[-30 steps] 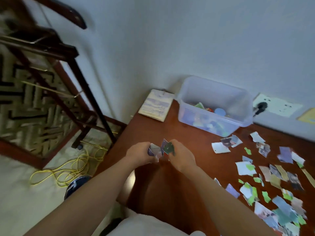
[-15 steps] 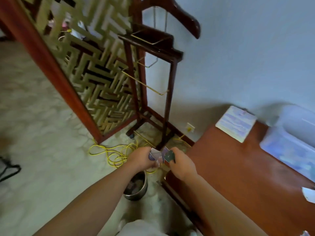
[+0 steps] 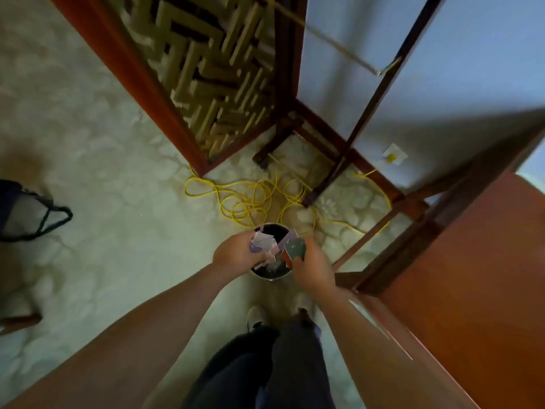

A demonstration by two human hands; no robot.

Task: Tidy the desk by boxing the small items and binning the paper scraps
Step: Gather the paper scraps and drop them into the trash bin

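Left hand [image 3: 236, 255] clutching pale scraps [image 3: 264, 241], right hand [image 3: 312, 267] pinching dark scraps [image 3: 295, 249], both I see directly above floor bin [image 3: 269, 278], counter [image 3: 472, 290] edge at right.

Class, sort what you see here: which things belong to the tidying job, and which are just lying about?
Job:
scraps, gripped in the left hand and right hand
bin under them
desk

Lying about:
yellow cable
screen
stand
bag
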